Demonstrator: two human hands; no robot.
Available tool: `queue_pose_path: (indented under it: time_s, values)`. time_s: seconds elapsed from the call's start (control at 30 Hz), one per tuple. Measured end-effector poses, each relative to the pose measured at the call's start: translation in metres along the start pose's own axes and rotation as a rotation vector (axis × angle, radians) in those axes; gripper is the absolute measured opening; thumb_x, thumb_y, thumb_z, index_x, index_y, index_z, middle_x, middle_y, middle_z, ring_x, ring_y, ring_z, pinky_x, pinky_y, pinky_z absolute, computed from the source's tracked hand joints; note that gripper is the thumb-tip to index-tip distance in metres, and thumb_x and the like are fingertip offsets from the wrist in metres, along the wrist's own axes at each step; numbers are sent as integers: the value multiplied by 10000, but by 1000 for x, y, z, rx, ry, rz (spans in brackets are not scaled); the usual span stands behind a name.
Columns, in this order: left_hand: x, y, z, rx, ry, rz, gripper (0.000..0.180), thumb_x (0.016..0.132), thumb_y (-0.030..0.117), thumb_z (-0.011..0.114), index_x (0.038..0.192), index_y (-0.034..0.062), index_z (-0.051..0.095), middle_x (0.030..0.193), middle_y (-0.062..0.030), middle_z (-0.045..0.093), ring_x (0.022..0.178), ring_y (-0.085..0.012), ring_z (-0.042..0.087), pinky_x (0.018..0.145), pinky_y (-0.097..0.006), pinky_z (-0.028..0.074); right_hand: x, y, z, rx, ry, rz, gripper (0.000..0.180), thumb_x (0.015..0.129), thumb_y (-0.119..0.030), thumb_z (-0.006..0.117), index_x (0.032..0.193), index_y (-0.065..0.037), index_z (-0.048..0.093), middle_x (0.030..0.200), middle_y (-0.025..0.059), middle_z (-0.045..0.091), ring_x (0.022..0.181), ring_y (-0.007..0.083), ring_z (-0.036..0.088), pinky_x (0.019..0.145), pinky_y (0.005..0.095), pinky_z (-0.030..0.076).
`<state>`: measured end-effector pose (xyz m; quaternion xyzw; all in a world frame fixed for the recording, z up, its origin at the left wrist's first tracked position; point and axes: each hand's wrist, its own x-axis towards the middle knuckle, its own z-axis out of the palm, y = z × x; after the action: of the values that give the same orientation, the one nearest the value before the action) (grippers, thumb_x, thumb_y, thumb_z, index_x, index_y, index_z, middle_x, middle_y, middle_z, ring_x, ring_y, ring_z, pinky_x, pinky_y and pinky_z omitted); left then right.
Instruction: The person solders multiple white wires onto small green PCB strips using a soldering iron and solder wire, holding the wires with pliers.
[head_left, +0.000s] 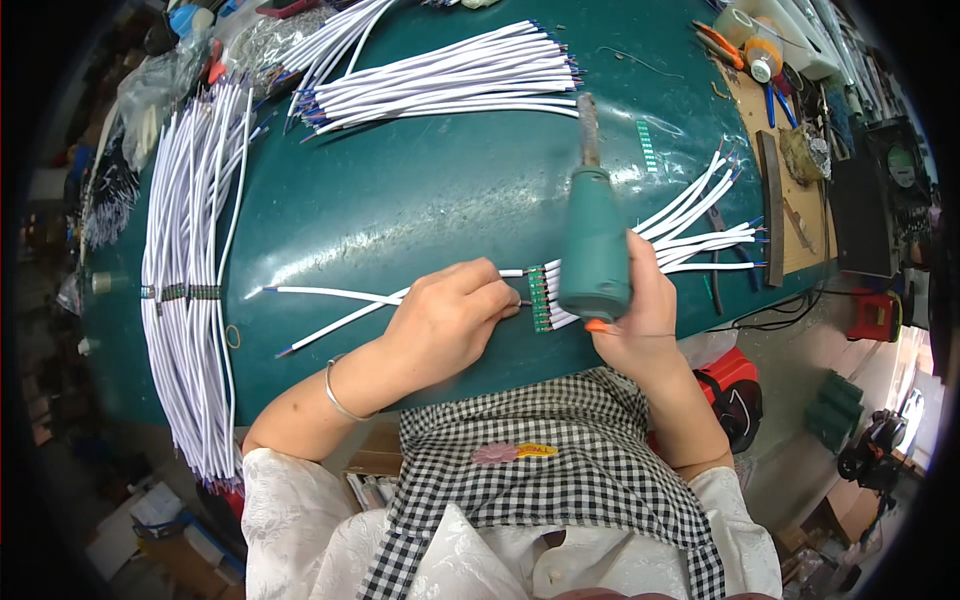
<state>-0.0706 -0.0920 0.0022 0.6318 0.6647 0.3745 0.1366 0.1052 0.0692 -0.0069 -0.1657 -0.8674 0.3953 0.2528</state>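
A small green circuit board [540, 298] lies on the green tabletop in front of me, with several white cables [690, 243] fanning out from its right side. My left hand [450, 310] is closed, fingertips pinching a white cable [335, 330] by its end at the board's left edge. A second white cable [325, 291] passes behind this hand to the board. In my right hand [645, 315] is a green-bodied hand tool [597, 240] with a discoloured metal barrel pointing away from me and an orange part low down. Its body hides some cables; its exact kind is unclear.
A tied bundle of white cables [190, 350] hangs over the table's left edge. Another cable pile [440, 80] lies at the back. A strip of small green boards [646, 147] sits beyond the tool. Pliers [716, 220] lie among the right-hand cables, near a dark bar [769, 210].
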Motion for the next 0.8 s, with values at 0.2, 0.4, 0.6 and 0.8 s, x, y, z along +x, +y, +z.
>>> queue_pose_path:
  time_s: [0.2, 0.4, 0.6, 0.8]
  values:
    - [-2, -9, 7, 139, 157, 72, 117, 697, 25, 689, 810, 49, 673, 763, -57, 571, 682, -238, 632, 558, -380, 522, 19, -11, 10, -170, -57, -40, 702, 649, 102, 684, 1314, -1, 486, 1068, 177, 670, 937, 359, 691, 802, 371, 546]
    - [-4, -12, 15, 166, 230, 135, 164, 669, -3, 740, 814, 46, 680, 728, -55, 587, 625, -219, 619, 506, -355, 494, 29, -13, 7, -64, -89, 82, 700, 671, 88, 727, 1315, -2, 466, 1108, 233, 660, 1036, 437, 649, 836, 433, 543]
    - [-2, -10, 16, 154, 257, 141, 184, 672, -21, 747, 833, 46, 687, 719, -57, 600, 625, -221, 628, 511, -345, 499, 27, -10, 7, 71, -69, 124, 710, 663, 104, 674, 1331, -18, 466, 1107, 229, 660, 1042, 434, 651, 880, 427, 527]
    - [-2, -8, 17, 47, 249, 16, 199, 668, -57, 775, 828, 36, 702, 729, -69, 620, 615, -218, 635, 525, -329, 499, 22, -6, 5, 123, -40, 118, 718, 655, 104, 661, 1335, -21, 466, 1112, 222, 661, 1058, 428, 650, 893, 422, 522]
